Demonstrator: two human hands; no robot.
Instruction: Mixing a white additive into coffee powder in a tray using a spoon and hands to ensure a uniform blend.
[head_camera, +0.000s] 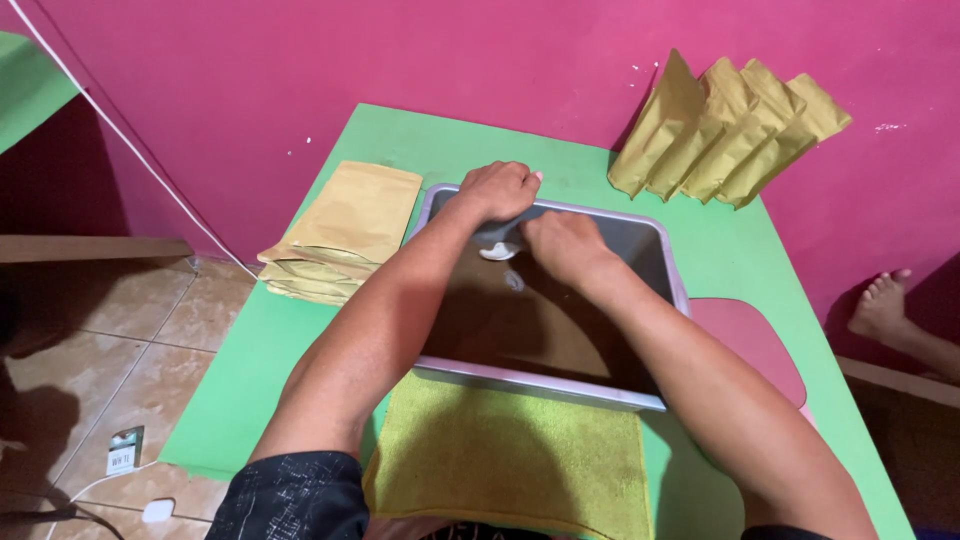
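Resting between left hand (497, 190) and right hand (562, 243) fingers, white scoop (498, 251)

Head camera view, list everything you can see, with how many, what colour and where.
Rectangular grey metal tray: one, grey, middle of the table, holding brown powder.
Brown powder: one mass, dark brown, inside the tray.
Small white scoop-like object: one, white, in the tray under the hands.
Flat kraft paper pouches: one stack, tan, left of the tray.
Standing kraft paper pouches: about four, tan, leaning on the pink wall.
Yellow-green cloth: one, near edge, in front of the tray.
Green table: one.
Bare foot of another person: one, far right.
Left hand: at the tray's far rim.
Right hand: over the powder, beside the scoop.
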